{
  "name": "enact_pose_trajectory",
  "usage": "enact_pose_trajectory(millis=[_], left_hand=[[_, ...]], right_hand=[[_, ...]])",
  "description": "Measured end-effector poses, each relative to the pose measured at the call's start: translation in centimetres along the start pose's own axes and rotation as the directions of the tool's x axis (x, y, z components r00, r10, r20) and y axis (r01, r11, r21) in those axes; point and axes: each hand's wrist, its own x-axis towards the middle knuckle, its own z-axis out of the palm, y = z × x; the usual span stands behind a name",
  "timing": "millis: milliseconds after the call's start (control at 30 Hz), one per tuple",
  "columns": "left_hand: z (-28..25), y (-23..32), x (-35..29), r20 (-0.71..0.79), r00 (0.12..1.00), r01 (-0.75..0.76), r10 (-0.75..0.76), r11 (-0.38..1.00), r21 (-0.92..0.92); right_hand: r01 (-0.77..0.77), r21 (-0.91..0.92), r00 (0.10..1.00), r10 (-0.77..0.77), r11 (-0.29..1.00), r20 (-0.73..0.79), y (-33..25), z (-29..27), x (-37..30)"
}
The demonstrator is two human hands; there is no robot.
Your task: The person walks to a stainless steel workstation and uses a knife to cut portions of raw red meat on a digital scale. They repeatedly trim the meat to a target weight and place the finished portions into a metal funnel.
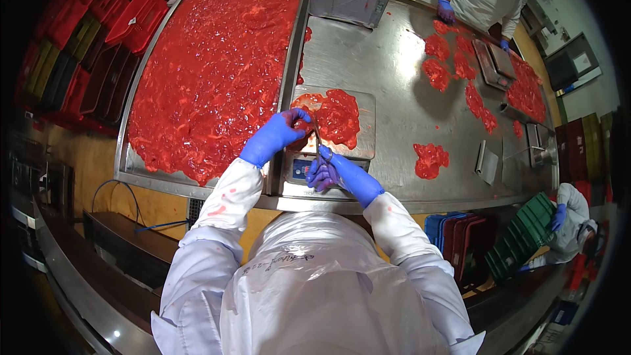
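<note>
So the left hand (279,133) in a blue glove had its fingers pinched on a red meat piece (303,129) on the scale (363,148), near the worktop's (388,72) front edge. The right hand (328,171) had its fingers closed around scissors (317,143), blades up by the meat pile (336,115). Big tray of red meat (217,66) sat at the left.

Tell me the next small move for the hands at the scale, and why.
Probably snip: the right hand holds scissors with the blades up at a strip of red meat that the left hand pinches at the edge of the pile on the scale tray. Closing the blades would likely cut that strip free.
</note>
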Motion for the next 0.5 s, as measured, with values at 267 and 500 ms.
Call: enact_pose_trajectory(millis=[267, 500], left_hand=[[0.0, -1.8, -1.4, -0.121, 0.993, -0.011, 0.008, 1.0, -0.026], [0.6, 0.5, -1.2, -0.019, 0.997, -0.07, 0.071, 0.997, 0.033]], right_hand=[[-0.195, -0.098, 0.973, 0.205, 0.976, 0.105, -0.5, 0.2, -3.9], [-0.013, -0.216, 0.982, -0.029, 0.976, -0.186, 1.6, -0.8, 1.4]])
